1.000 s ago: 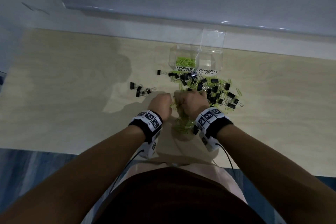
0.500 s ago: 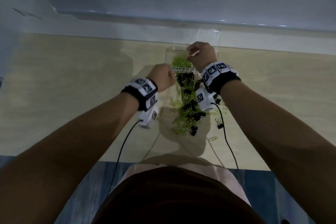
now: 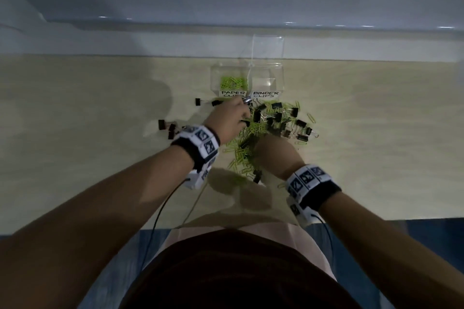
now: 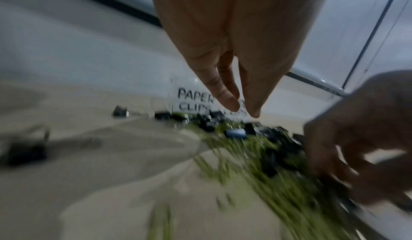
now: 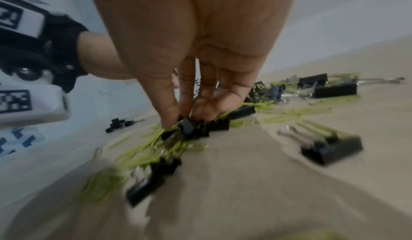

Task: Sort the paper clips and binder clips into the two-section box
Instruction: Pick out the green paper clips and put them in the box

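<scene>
Right hand (image 5: 189, 92) among jumbled binder clips (image 5: 194, 127)

You wear a black band (image 3: 194, 148) on each wrist, topped with white blocks printed in black square markers (image 3: 307, 178). A thin dark cable (image 3: 160, 211) trails from each. Bare forearms, no sleeves.

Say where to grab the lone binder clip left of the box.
Pinch the binder clip by its black body from above, probably coming from its left: it lies apart on the table, wire handles flat and pointing right toward the pile.
</scene>
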The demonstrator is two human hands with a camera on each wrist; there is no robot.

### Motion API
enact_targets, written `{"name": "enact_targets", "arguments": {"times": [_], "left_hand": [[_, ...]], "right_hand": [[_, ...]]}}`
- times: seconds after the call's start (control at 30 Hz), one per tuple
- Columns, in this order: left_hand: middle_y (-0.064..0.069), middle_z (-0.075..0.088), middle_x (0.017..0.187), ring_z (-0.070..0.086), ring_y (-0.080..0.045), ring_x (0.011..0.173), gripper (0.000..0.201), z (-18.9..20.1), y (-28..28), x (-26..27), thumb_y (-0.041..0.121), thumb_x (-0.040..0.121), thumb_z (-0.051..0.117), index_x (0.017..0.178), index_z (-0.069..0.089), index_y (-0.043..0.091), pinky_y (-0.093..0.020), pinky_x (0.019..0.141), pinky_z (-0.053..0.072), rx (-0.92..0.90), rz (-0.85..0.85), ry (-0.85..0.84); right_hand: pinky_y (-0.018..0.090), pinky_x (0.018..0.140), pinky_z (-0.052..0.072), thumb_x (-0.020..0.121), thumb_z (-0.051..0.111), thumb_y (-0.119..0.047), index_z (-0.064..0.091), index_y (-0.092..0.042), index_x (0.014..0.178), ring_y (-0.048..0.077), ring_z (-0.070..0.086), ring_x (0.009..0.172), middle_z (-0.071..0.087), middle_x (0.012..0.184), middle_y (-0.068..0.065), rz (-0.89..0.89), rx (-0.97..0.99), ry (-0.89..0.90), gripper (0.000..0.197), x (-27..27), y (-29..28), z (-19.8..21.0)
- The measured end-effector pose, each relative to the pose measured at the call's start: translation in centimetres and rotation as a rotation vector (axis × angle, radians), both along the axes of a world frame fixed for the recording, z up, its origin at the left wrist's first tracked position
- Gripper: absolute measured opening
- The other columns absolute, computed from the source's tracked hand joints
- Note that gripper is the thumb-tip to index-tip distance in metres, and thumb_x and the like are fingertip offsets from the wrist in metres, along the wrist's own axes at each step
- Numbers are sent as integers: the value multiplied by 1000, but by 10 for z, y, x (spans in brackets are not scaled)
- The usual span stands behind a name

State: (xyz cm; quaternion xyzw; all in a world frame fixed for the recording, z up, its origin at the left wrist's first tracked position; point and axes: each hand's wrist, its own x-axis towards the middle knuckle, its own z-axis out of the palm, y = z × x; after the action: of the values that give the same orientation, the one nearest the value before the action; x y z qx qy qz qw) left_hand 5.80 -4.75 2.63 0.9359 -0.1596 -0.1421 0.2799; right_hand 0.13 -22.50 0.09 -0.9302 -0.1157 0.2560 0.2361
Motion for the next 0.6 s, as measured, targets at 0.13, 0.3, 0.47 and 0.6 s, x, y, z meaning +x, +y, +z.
{"name": "enact_targets", "arguments": {"times": [0.13, 0.3, 0.47, 0.6], "left_hand": [[-2, 54, 112, 56, -17, 90, 21, -24, -7, -31, 14, 85, 64, 106, 61, 13, -28, 82, 48, 3, -69, 119], [-4, 58, 109, 57, -20, 95, 24, -35, -11, -36, 11, 82, 67, 105, 62, 12, -29, 81, 44, 8, -39, 145], [-3, 63, 99, 57, -16, 88, 24, -35, -4, -39, 3, 81, 63, 102, 60, 14, -32, 81, 50, -131, 1, 191], [-3, 60, 96, 57, -16, 86, 23, -33, 11, -38, 7, 81, 66, 100, 60, 17, -26, 79, 50, -257, 105, 244]], "right_hand": [[34, 69, 50, 74, 73, -14, 65, -8, 98, 27, 60, 81, 60, 99, 8, -7, 8, -103, 26, -15, 4, -10], [33, 64, 47, 75, 67, -7, 64, -10, 95, 30, 58, 79, 59, 95, 8, -21, -2, -135, 20, -16, 3, -11], [32, 62, 48, 71, 72, -8, 61, -13, 83, 18, 52, 71, 53, 82, -1, -59, 167, -129, 18, -22, -7, -6], [27, 68, 51, 75, 67, -5, 59, -18, 80, 15, 57, 71, 58, 82, 0, -201, 175, -116, 16, -13, -21, 3]]}}
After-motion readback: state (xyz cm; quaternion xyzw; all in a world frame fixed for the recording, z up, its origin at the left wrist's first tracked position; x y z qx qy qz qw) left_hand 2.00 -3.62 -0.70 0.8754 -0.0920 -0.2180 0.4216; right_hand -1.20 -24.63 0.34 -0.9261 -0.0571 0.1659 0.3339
